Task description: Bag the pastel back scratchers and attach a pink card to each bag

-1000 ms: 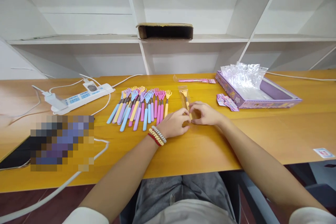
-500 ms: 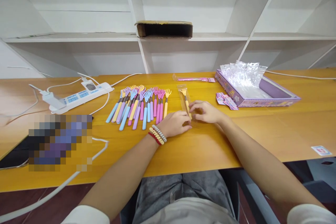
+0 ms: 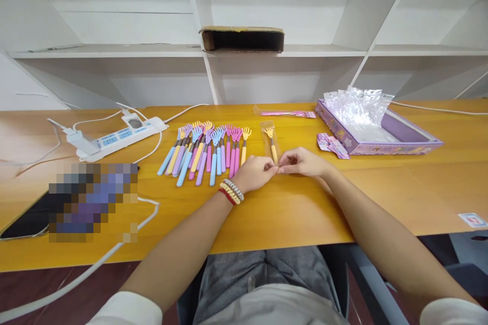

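A yellow back scratcher (image 3: pixel 273 152) lies inside a clear plastic bag (image 3: pixel 268 124) on the table, claw end pointing away from me. At the bag's near end, my left hand (image 3: pixel 254 173) and my right hand (image 3: pixel 302 162) meet with fingertips pinched together. Both seem to grip the bag's edge, though the fingers cover most of it. Left of the bag, several loose back scratchers (image 3: pixel 202 157) in blue, yellow, purple and pink lie side by side with claws pointing away.
A purple box (image 3: pixel 396 148) holding several clear bags (image 3: pixel 358 104) stands at the right, with pink cards (image 3: pixel 332 145) beside it. Behind lies a bagged pink scratcher (image 3: pixel 285 114). At the left are a power strip (image 3: pixel 122 137), a white cable (image 3: pixel 102 259) and a phone (image 3: pixel 28 216).
My hands have come together at the bag's near end, their fingertips now touching. The right hand has left the scratcher's handle side. The whole view has shifted slightly.
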### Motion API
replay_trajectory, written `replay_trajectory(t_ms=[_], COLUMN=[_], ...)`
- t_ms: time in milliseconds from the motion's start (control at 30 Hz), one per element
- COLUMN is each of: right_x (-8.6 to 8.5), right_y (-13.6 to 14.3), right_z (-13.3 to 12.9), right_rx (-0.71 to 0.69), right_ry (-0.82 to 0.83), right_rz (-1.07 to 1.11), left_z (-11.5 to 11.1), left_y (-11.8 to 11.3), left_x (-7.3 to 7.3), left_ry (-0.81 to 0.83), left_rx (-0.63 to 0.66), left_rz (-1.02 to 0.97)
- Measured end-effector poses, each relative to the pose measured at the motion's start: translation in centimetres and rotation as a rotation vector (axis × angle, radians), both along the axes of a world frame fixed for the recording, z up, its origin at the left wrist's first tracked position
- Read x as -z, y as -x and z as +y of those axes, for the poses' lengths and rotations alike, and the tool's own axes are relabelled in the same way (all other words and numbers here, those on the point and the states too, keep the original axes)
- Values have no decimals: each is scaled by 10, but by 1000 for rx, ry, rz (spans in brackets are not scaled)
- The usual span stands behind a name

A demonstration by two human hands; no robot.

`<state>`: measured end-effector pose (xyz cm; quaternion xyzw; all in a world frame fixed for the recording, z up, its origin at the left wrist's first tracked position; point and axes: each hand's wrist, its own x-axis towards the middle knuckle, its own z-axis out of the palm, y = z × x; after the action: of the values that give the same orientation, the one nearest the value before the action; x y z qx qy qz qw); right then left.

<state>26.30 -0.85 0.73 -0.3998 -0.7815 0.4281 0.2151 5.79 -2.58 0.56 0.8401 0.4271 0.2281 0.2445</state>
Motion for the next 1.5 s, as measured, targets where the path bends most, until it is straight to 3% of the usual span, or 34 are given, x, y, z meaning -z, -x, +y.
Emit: replay_trajectory(t_ms=[333, 567, 867, 1233, 1500], right_x=[9, 3, 0, 3, 4], right_y=[3, 3, 13, 24, 25], right_z=[4, -1, -4, -5, -4], right_rx=[80, -49, 47, 278, 294], right_ry=[120, 306, 207, 176, 137], right_rz=[56, 90, -43, -184, -232], left_z=[5, 2, 0, -2, -7], left_y=[-1, -1, -5, -8, -8], left_x=[-2, -3, -6, -2, 0], left_ry=[226, 368, 263, 133, 25], left_rx=[-137, -97, -223, -337, -418], left_rz=[-73, -62, 74, 217, 320])
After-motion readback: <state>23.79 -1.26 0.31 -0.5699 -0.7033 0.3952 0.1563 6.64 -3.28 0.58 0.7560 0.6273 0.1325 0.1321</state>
